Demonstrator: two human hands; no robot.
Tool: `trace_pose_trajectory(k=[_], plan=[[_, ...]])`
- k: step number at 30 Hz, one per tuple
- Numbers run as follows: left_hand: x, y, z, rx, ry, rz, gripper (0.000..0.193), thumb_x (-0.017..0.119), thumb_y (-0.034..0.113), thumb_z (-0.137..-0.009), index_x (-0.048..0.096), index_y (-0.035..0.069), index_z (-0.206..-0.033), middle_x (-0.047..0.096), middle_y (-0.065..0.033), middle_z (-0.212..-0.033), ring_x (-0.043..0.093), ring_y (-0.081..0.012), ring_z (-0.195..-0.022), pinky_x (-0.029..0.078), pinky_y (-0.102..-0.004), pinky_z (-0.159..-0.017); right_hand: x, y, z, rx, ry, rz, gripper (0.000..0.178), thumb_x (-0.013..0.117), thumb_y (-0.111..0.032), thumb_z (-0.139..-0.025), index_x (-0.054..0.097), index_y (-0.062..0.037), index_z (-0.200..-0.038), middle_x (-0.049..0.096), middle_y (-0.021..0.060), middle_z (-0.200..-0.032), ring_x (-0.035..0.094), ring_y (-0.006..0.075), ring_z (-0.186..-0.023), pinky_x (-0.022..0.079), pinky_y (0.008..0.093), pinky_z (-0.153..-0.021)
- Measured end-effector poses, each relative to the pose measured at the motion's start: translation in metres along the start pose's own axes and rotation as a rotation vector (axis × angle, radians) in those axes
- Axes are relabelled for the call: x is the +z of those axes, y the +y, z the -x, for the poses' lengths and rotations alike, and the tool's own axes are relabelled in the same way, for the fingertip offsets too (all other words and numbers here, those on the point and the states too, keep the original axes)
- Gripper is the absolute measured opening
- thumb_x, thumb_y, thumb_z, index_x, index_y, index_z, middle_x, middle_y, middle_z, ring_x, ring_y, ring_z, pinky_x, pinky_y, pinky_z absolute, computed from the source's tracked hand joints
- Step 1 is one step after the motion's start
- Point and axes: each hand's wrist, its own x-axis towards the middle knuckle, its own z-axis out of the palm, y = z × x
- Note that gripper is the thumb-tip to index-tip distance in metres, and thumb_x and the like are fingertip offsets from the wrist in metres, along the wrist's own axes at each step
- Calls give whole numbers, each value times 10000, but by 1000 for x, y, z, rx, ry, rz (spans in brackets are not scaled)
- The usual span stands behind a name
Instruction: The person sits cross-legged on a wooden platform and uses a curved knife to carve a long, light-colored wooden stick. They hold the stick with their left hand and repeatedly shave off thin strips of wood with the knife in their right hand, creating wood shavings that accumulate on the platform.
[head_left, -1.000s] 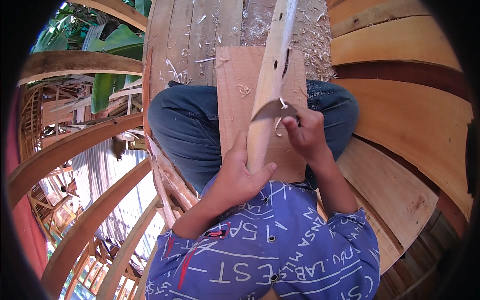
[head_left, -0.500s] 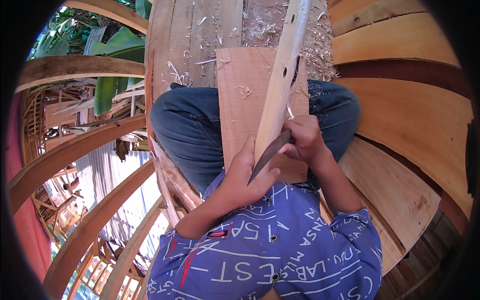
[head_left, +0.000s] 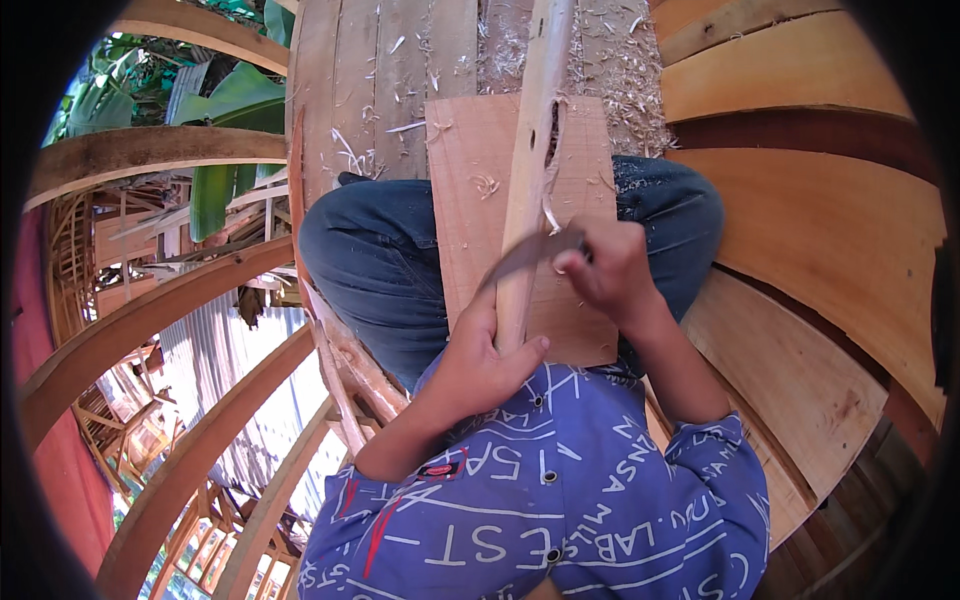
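A long pale wooden pole [head_left: 528, 170], with dark holes and a split along one side, slants from my belly up past the far edge. My left hand [head_left: 485, 360] is wrapped round its near end. In my right hand [head_left: 612, 262] is a knife [head_left: 530, 255] with a dark curved blade, slightly blurred, lying across the pole just beyond my left fingers. A thin curl of wood [head_left: 550, 215] hangs from the pole beside the blade. Under the pole, a flat wooden board [head_left: 465, 215] rests between my bent knees.
I sit cross-legged on a plank floor [head_left: 400, 70] strewn with wood shavings [head_left: 640, 110]. Wide boards [head_left: 790, 200] line the right side. Curved wooden slats [head_left: 170, 280] rise at the left, with green leaves [head_left: 240, 95] and corrugated sheet metal [head_left: 215, 350] beyond.
The knife and my right hand have moved up along the pole, away from my body. The pole has shifted left and stands a little steeper, with my left hand still on its end.
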Motion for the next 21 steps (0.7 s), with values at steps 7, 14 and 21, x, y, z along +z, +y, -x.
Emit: trace_pose_trajectory(k=[7,14,21], plan=[[2,0,-1,71,-38,40,457,620,64,-783,405,-20,-1177,425,29,-648,429,-48,-488,356,-203,-434,2,13,-3,112,96,-3,512,625,-510,-845,619,-23,-688,529,160,-568,566,348,-530,421,386,-470],[2,0,-1,20,-22,185,412,653,91,-779,396,20,-1094,392,12,-635,407,-57,-470,336,-215,-405,7,7,-11,252,85,42,503,647,-489,-842,628,-9,-692,513,157,-558,523,302,-493,408,360,-484],[-16,9,3,-118,-247,531,388,709,116,-744,357,89,-906,370,16,-642,374,-47,-465,310,-195,-395,-30,-14,-6,636,-465,-975,148,667,-167,-874,602,-35,-861,524,-45,-669,481,30,-557,384,216,-460]])
